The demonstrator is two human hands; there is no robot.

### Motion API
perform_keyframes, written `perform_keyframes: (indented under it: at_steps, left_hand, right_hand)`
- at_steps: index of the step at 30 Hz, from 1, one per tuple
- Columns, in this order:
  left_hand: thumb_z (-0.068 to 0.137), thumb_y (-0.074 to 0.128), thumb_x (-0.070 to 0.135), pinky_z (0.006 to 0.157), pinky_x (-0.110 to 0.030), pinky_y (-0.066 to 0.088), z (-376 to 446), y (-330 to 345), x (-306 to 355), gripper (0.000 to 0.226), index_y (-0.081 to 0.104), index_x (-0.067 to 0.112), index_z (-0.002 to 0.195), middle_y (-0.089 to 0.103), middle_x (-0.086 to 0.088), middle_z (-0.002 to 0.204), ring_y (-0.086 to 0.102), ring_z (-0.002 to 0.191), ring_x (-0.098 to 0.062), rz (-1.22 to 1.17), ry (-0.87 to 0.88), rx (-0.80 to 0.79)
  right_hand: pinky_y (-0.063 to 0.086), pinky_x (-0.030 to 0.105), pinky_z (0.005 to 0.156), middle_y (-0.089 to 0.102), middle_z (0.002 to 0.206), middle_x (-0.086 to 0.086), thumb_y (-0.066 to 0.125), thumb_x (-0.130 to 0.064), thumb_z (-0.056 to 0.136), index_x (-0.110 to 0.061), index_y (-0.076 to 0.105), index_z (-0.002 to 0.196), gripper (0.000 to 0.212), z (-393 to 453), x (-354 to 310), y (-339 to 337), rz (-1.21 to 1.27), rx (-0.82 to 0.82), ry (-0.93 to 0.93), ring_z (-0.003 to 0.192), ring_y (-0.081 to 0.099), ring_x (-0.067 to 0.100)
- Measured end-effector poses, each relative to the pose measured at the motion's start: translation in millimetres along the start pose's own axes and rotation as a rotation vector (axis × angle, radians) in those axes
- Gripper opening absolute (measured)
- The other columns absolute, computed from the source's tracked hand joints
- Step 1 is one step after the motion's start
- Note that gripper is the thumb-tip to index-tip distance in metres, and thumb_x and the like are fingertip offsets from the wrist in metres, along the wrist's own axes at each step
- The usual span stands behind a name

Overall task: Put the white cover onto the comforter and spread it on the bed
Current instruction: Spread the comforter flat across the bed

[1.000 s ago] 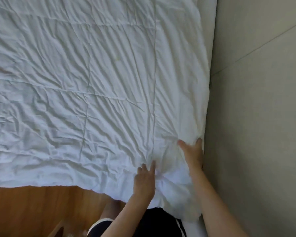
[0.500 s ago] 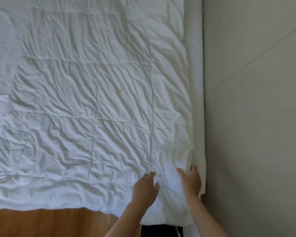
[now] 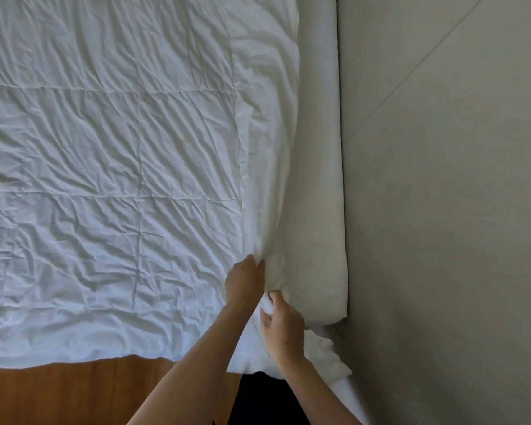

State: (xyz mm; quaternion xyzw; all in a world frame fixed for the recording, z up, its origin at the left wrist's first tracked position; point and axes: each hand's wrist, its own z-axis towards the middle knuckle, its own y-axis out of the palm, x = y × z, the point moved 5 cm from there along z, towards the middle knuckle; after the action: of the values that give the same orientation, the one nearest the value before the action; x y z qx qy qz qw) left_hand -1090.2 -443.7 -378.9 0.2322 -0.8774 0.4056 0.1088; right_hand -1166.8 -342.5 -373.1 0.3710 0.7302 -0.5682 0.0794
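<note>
The white, wrinkled, quilted comforter [image 3: 120, 185] lies spread over the bed and fills most of the view. Its right edge is folded up in a ridge near the bed's side. My left hand [image 3: 244, 282] grips the cloth at that ridge, fingers curled into the fabric. My right hand [image 3: 281, 328] pinches a bunch of white cloth at the near right corner, just below the left hand. A loose white corner [image 3: 322, 354] hangs down past my right wrist. Whether the cloth in my hands is cover or comforter, I cannot tell.
The bare mattress edge [image 3: 318, 179] shows as a white strip along the right, against a grey-green wall [image 3: 442, 210]. Wooden floor [image 3: 74, 394] shows below the bed's near edge. My dark clothing [image 3: 258, 400] is at the bottom.
Both hands went from lying open on the cloth to gripping it. The right edge of the comforter has pulled left, baring more of the mattress strip. The view has shifted.
</note>
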Motion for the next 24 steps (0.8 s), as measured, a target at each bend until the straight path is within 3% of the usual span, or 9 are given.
perform_keyframes:
  at_steps: [2,4,6,8,12,14,17,21,24]
  left_hand:
    - [0.104,0.039,0.029,0.058,-0.032,0.038,-9.4,-3.0,-2.8,0.041,0.035,0.013,0.065,0.045,-0.001,0.06,0.045,0.056,-0.017,-0.087,0.001,0.01]
    - [0.103,0.04,0.027,0.052,-0.03,0.031,-17.6,-7.4,-5.8,0.045,0.032,0.013,0.061,0.039,-0.001,0.054,0.035,0.049,-0.014,-0.164,-0.046,0.032]
    - [0.103,0.039,0.031,0.053,-0.033,0.035,-23.5,-12.7,-6.9,0.045,0.039,0.007,0.064,0.046,-0.007,0.055,0.041,0.05,-0.02,-0.259,-0.095,0.034]
    - [0.102,0.035,0.039,0.059,-0.036,0.044,-30.0,-19.6,-6.9,0.049,0.049,0.001,0.072,0.059,-0.016,0.063,0.056,0.06,-0.028,-0.35,-0.129,0.021]
    - [0.101,0.035,0.045,0.062,-0.035,0.048,-40.3,-37.3,-7.3,0.055,0.055,0.0,0.075,0.062,-0.015,0.065,0.063,0.062,-0.026,-0.496,-0.152,0.059]
    - [0.101,0.036,0.045,0.061,-0.036,0.05,-43.0,-44.6,-10.5,0.053,0.054,0.004,0.07,0.057,-0.008,0.059,0.06,0.057,-0.021,-0.527,-0.149,0.08]
    - [0.101,0.035,0.043,0.061,-0.039,0.05,-47.4,-50.8,-21.4,0.052,0.05,0.007,0.066,0.056,-0.008,0.059,0.06,0.058,-0.025,-0.503,-0.138,0.096]
    - [0.102,0.037,0.04,0.063,-0.043,0.049,-56.6,-63.0,-32.5,0.053,0.051,0.0,0.069,0.059,-0.016,0.061,0.057,0.057,-0.027,-0.447,-0.126,0.155]
    - [0.102,0.038,0.039,0.062,-0.042,0.049,-65.2,-80.2,-39.2,0.055,0.054,-0.004,0.072,0.062,-0.017,0.063,0.058,0.06,-0.028,-0.436,-0.109,0.199]
  right_hand:
    - [0.047,0.018,0.053,0.062,0.066,-0.009,0.086,-0.025,0.068,-0.018,0.063,0.084,0.028,-3.4,7.6,-9.0,0.025,0.059,-0.045,0.056,0.059,0.008]
    - [0.046,0.016,0.062,0.063,0.076,-0.01,0.068,-0.051,0.082,-0.018,0.065,0.093,0.035,-9.0,12.0,-21.0,0.055,0.127,-0.055,0.066,0.059,0.005]
    - [0.046,0.016,0.068,0.064,0.086,-0.01,0.049,-0.065,0.087,-0.018,0.065,0.102,0.052,-16.7,9.3,-33.1,0.081,0.164,-0.033,0.076,0.058,0.005]
    - [0.047,0.019,0.072,0.063,0.093,-0.008,0.044,-0.066,0.089,-0.017,0.063,0.108,0.056,-21.2,2.1,-40.8,0.099,0.161,-0.022,0.083,0.059,0.008]
    - [0.046,0.027,0.094,0.06,0.118,-0.008,0.028,-0.082,0.079,-0.018,0.055,0.127,0.085,-6.3,-11.5,-39.3,0.172,-0.063,0.06,0.108,0.056,0.011]
    - [0.04,0.027,0.102,0.054,0.13,-0.009,0.037,-0.078,0.08,-0.021,0.047,0.137,0.081,5.6,-18.0,-35.7,0.193,-0.192,0.091,0.119,0.05,0.009]
    - [0.035,0.023,0.104,0.048,0.137,-0.008,0.055,-0.062,0.084,-0.02,0.042,0.141,0.072,14.4,-26.3,-39.8,0.206,-0.148,0.074,0.127,0.045,0.011]
    - [0.036,0.024,0.105,0.043,0.143,-0.011,0.055,-0.081,0.066,-0.023,0.028,0.15,0.106,10.3,-39.5,-31.3,0.245,-0.363,0.05,0.13,0.043,0.009]
    - [0.046,0.03,0.091,0.061,0.124,0.001,0.065,-0.051,0.08,-0.023,0.026,0.149,0.084,-6.5,-37.2,-11.8,-0.073,-0.575,-0.013,0.11,0.06,0.022]
